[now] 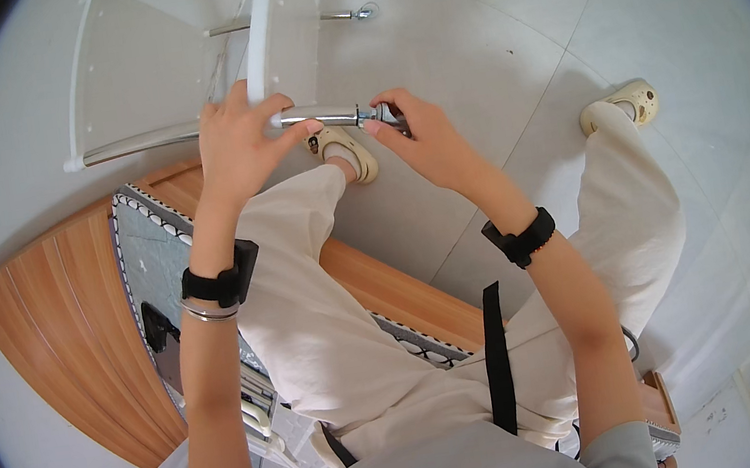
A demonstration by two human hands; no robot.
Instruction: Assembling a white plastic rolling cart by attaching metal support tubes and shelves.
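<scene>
A cart or shelf with translucent panels, a white-edged panel [262, 36] and chrome tube legs lies tipped over at the upper left. My left hand [240, 147] is wrapped around the near chrome leg [326, 115], next to the white panel edge. The fingers of my right hand [419, 133] close on a caster [381, 115] at the right end of that leg; the fingers cover much of it. Beyond it, another chrome leg [333, 16] ends in a clear caster wheel [366, 12], which neither hand touches.
Below my legs is a wooden bench [55, 323] with a patterned grey cushion [143, 231]; a dark phone-like object [158, 327] lies on it. My feet in beige clogs [621, 106] rest on pale floor tiles [485, 59]. A white wall stands at the left.
</scene>
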